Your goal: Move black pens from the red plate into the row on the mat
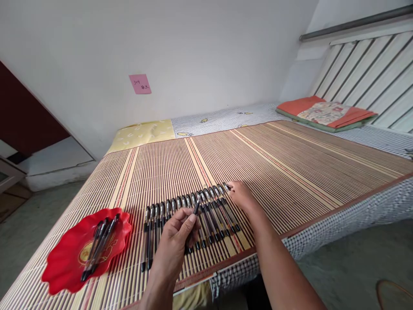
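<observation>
"Head view: where are the pens, and what are the hands doing?"

"The left hand [177, 234] grips one pen [196, 206] between thumb and fingers, its bare tip pointing up. The right hand [240, 196] has its fingertips at a dark cap end, at the right end of the row [214, 214]; whether they pinch it or only touch it, I can't tell."

"How would such a pen handle?"

"Light and stiff, I'd judge, with a slim, smooth barrel that could roll or slip. The point is probably the delicate part, and might leave ink on skin. I'd hold it round the middle of the barrel."

"And the others?"

"The row lies flat, side by side, caps towards the wall [226, 56], so each looks easiest to take by its cap. A few loose pens [101, 246] rest together in the red tray [61, 254], to the left."

"What's under everything?"

"A slatted mat [161, 172] on a bed [309, 241]; its ribs may curb rolling. Checked cloth shows along the near edge."

"The room?"

"A pink note [140, 84] on the white wall, folded fabric [325, 113] by a white rail [371, 77] at far right, grey floor [19, 219] below."
</observation>
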Motion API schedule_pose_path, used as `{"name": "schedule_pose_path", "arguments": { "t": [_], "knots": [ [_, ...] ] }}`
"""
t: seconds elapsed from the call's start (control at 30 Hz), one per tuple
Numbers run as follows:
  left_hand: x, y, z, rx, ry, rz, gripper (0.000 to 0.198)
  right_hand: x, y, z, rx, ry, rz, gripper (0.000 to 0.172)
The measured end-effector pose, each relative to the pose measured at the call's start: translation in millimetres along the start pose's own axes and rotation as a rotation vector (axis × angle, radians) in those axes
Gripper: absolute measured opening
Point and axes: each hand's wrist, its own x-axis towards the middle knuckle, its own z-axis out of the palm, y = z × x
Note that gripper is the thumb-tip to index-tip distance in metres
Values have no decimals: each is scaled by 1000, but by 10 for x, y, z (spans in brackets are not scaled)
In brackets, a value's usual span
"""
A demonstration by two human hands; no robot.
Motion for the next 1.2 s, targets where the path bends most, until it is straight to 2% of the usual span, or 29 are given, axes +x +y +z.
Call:
{"name": "schedule_pose_path", "arguments": {
  "t": [0.13,0.37,1.03,1.2],
  "knots": [
    [8,-17,-7,8,5,-2,40,-5,-26,19,-7,2,11,43],
    [17,-62,-54,29,-26,0,30,-32,-81,15,10,-4,35,41],
    [21,-76,-36,10,-24,6,32,-26,-99,11,44,18,25,31],
    [33,-87,-26,-4,-9,9,35,-120,-205,-126,131,28,50,33]
  ]
}}
